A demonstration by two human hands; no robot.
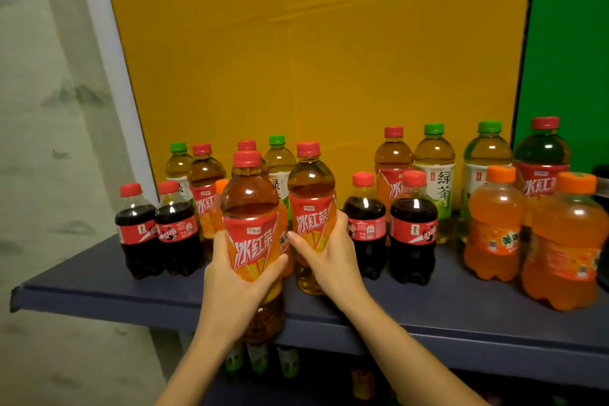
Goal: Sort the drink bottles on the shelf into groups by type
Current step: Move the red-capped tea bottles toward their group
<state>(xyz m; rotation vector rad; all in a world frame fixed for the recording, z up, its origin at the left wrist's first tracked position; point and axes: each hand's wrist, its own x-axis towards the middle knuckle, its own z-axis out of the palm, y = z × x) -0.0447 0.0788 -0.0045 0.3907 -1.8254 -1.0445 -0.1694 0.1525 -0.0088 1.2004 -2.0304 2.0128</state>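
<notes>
Grips a red-tea bottle (252, 208) in the left hand (237, 277), fingers curled round its label, centre frame, out before the shelf (461, 306) edge. Grips a second red-tea bottle (311, 194) in the right hand (324, 250), just right of it. Behind: cola bottles (140, 231) centre-left, green-tea bottles (435, 171) at back, orange soda bottles (494, 227) right.

This looks like a shop-style drinks display, perhaps a staged one; a dark blue shelf (461, 306) carries many sealed, labelled bottles in repeated kinds: cola bottles (141, 231) at its left end and middle, iced-tea bottles (393, 155) and green-tea bottles (434, 168) along its back edge, orange soda bottles (496, 224) toward its right end; more bottles (257, 358) stand on a lower tier under the front edge; a plain yellow board (313, 43) and a green board (566, 43) back the shelf; a pale wall (49, 109) with an ink-wash pattern lies beyond its left corner.
</notes>
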